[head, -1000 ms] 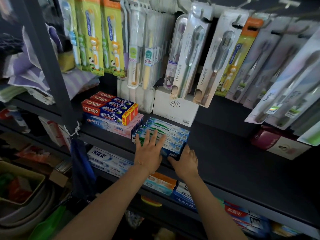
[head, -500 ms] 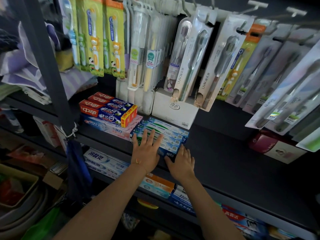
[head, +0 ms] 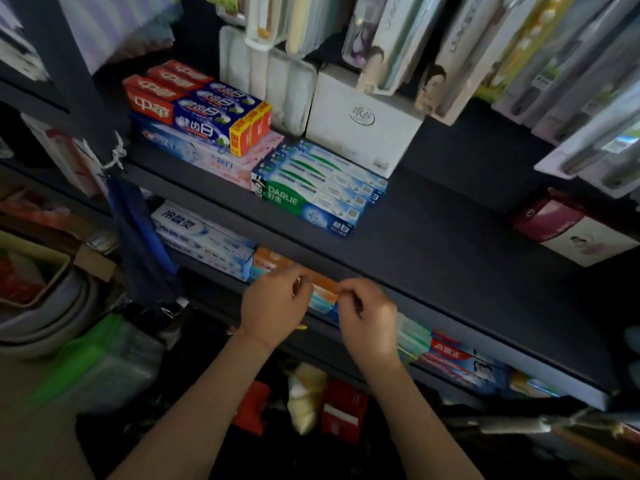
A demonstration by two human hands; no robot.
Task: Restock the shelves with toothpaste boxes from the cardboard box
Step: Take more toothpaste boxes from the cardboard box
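A stack of green and blue Darlie toothpaste boxes [head: 320, 188] lies on the dark upper shelf [head: 450, 244], beside red and blue toothpaste boxes [head: 197, 105] piled on pale pink ones. My left hand [head: 273, 306] and my right hand [head: 370, 313] are below that shelf's front edge, fingers loosely curled, holding nothing that I can see. Between them shows an orange and teal toothpaste box [head: 323, 289] on the lower shelf. I cannot tell whether the fingers touch it. The cardboard box is out of view.
A white carton [head: 363, 123] stands behind the Darlie stack. Packaged toothbrushes [head: 467, 46] hang above. A maroon and white box [head: 571, 230] sits at the right. White toothpaste boxes [head: 201, 233] and red ones [head: 464, 362] fill the lower shelf. Basins [head: 45, 306] are stacked at the left.
Both hands have come off the Darlie stack and dropped below the shelf edge, fingers now curled. The camera has tilted down and moved closer.
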